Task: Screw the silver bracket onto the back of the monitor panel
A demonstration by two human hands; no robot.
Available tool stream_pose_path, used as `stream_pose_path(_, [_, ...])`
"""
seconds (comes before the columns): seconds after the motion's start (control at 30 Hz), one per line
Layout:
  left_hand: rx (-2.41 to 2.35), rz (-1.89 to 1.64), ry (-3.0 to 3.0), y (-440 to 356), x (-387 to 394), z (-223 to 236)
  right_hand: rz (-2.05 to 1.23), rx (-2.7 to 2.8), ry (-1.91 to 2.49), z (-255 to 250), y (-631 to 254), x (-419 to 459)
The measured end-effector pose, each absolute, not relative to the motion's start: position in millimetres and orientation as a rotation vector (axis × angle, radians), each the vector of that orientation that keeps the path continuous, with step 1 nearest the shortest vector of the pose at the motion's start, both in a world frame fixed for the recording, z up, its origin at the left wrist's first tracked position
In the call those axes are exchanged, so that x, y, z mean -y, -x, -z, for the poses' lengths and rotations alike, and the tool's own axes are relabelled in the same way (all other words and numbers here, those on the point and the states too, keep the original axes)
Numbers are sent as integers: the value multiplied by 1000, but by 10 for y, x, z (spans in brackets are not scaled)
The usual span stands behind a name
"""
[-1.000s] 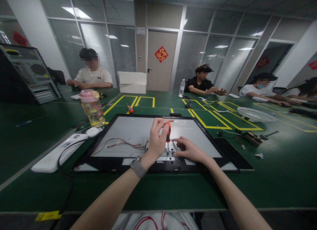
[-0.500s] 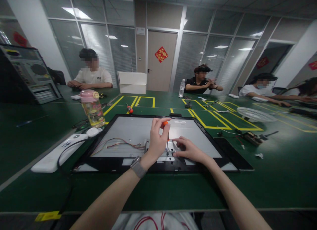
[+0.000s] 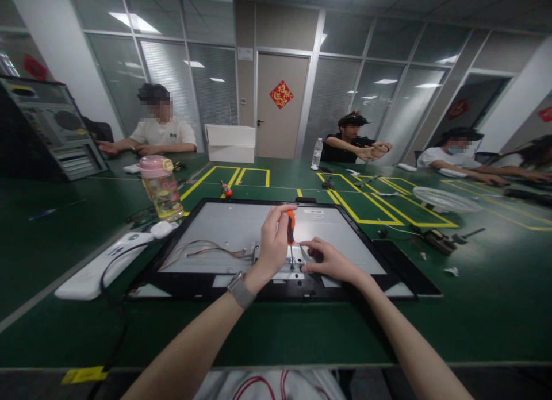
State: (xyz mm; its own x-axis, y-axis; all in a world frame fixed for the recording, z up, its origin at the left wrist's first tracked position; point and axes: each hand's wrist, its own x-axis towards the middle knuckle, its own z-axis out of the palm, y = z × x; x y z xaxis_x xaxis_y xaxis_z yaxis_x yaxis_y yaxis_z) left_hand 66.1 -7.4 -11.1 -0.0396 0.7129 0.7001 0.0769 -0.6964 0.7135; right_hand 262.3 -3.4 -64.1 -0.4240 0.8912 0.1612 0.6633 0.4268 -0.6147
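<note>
A flat monitor panel (image 3: pixel 241 222) lies face down on the green table in front of me, its grey metal back showing inside a black frame. My left hand (image 3: pixel 272 243) is closed around an orange-handled screwdriver (image 3: pixel 291 227), which stands upright with its tip on a small metal bracket (image 3: pixel 280 266) near the panel's front edge. My right hand (image 3: pixel 330 260) rests on that bracket just right of the tip, with its fingers pressed flat on the metal. Thin coloured wires (image 3: pixel 211 249) run across the panel toward the bracket.
A pink-lidded drink bottle (image 3: pixel 161 187) stands at the panel's back left. A white plastic cover (image 3: pixel 99 268) with a black cable lies to the left. A computer case (image 3: pixel 47 130), a white box (image 3: pixel 230 142), a water bottle (image 3: pixel 317 153) and several seated people are farther back.
My left hand has shifted its grip on the screwdriver handle, whose orange part shows differently between frames. Across the table, a person's hands have moved together. My right hand has stayed put.
</note>
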Motion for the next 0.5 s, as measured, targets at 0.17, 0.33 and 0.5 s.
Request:
stream_pose_path(0.17, [-866,-1839,-1765,-664,81,89,-652,2213,1313,636,-2623,38])
stream_pose_path(0.33, [-832,-1764,-1770,-662,90,74,-652,2207,1314,638,-2627,39])
stream_pose_path(0.5, [-812,-1783,-1776,-660,106,66,-639,2218,1318,654,-2631,33])
